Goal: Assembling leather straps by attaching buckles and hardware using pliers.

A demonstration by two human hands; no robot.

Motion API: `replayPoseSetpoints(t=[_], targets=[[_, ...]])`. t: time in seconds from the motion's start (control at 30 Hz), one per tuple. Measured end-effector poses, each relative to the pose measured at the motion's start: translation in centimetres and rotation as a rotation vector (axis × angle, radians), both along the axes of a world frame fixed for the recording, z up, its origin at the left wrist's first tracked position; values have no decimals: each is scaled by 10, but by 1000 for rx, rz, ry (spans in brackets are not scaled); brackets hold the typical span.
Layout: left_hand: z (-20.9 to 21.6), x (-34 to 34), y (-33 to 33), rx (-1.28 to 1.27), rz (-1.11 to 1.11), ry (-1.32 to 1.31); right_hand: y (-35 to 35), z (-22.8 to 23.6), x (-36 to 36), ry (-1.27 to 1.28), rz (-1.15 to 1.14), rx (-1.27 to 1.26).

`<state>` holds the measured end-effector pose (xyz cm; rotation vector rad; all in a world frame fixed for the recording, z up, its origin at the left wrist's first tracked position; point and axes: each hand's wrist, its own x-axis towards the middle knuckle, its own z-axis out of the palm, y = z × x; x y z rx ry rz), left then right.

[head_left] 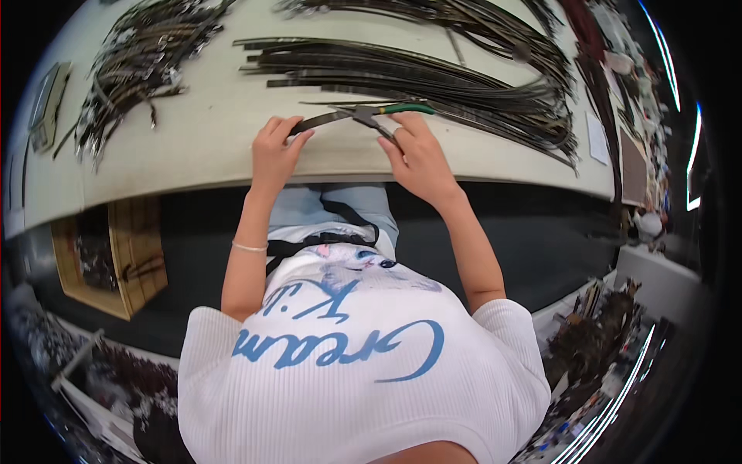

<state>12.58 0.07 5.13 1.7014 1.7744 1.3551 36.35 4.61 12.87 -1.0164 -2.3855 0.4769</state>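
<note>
At upper centre of the frame, a dark strap [321,120] is pinched by the closed left hand [274,151]; green-handled pliers [379,114] are gripped by the closed right hand [417,155], jaws at the strap.

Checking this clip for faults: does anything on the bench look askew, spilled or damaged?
Nothing stands out. The left hand pinches a dark strap and the right hand works green-handled pliers on it. Strap bundles lie loosely fanned on the table, none visibly broken.
</note>
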Motion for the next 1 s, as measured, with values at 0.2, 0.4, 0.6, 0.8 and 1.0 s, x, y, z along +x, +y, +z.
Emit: replayPoseSetpoints(t=[0.2,0.4,0.6,0.8,1.0], targets=[[10,-3,-8,-89,-25,-151,13,-7,-11,-130,143,-22],[17,-5,-5,-127,-53,-160,28,-11,-13,-287,233,13],[20,-8,-3,-164,-67,-109,40,-8,-15,-268,269,-35],[31,-8,4,-198,-100,-123,46,0,-13,-289,231,-42],[21,-16,11,-171,-210,-38,41,1,-17,-279,231,-11]])
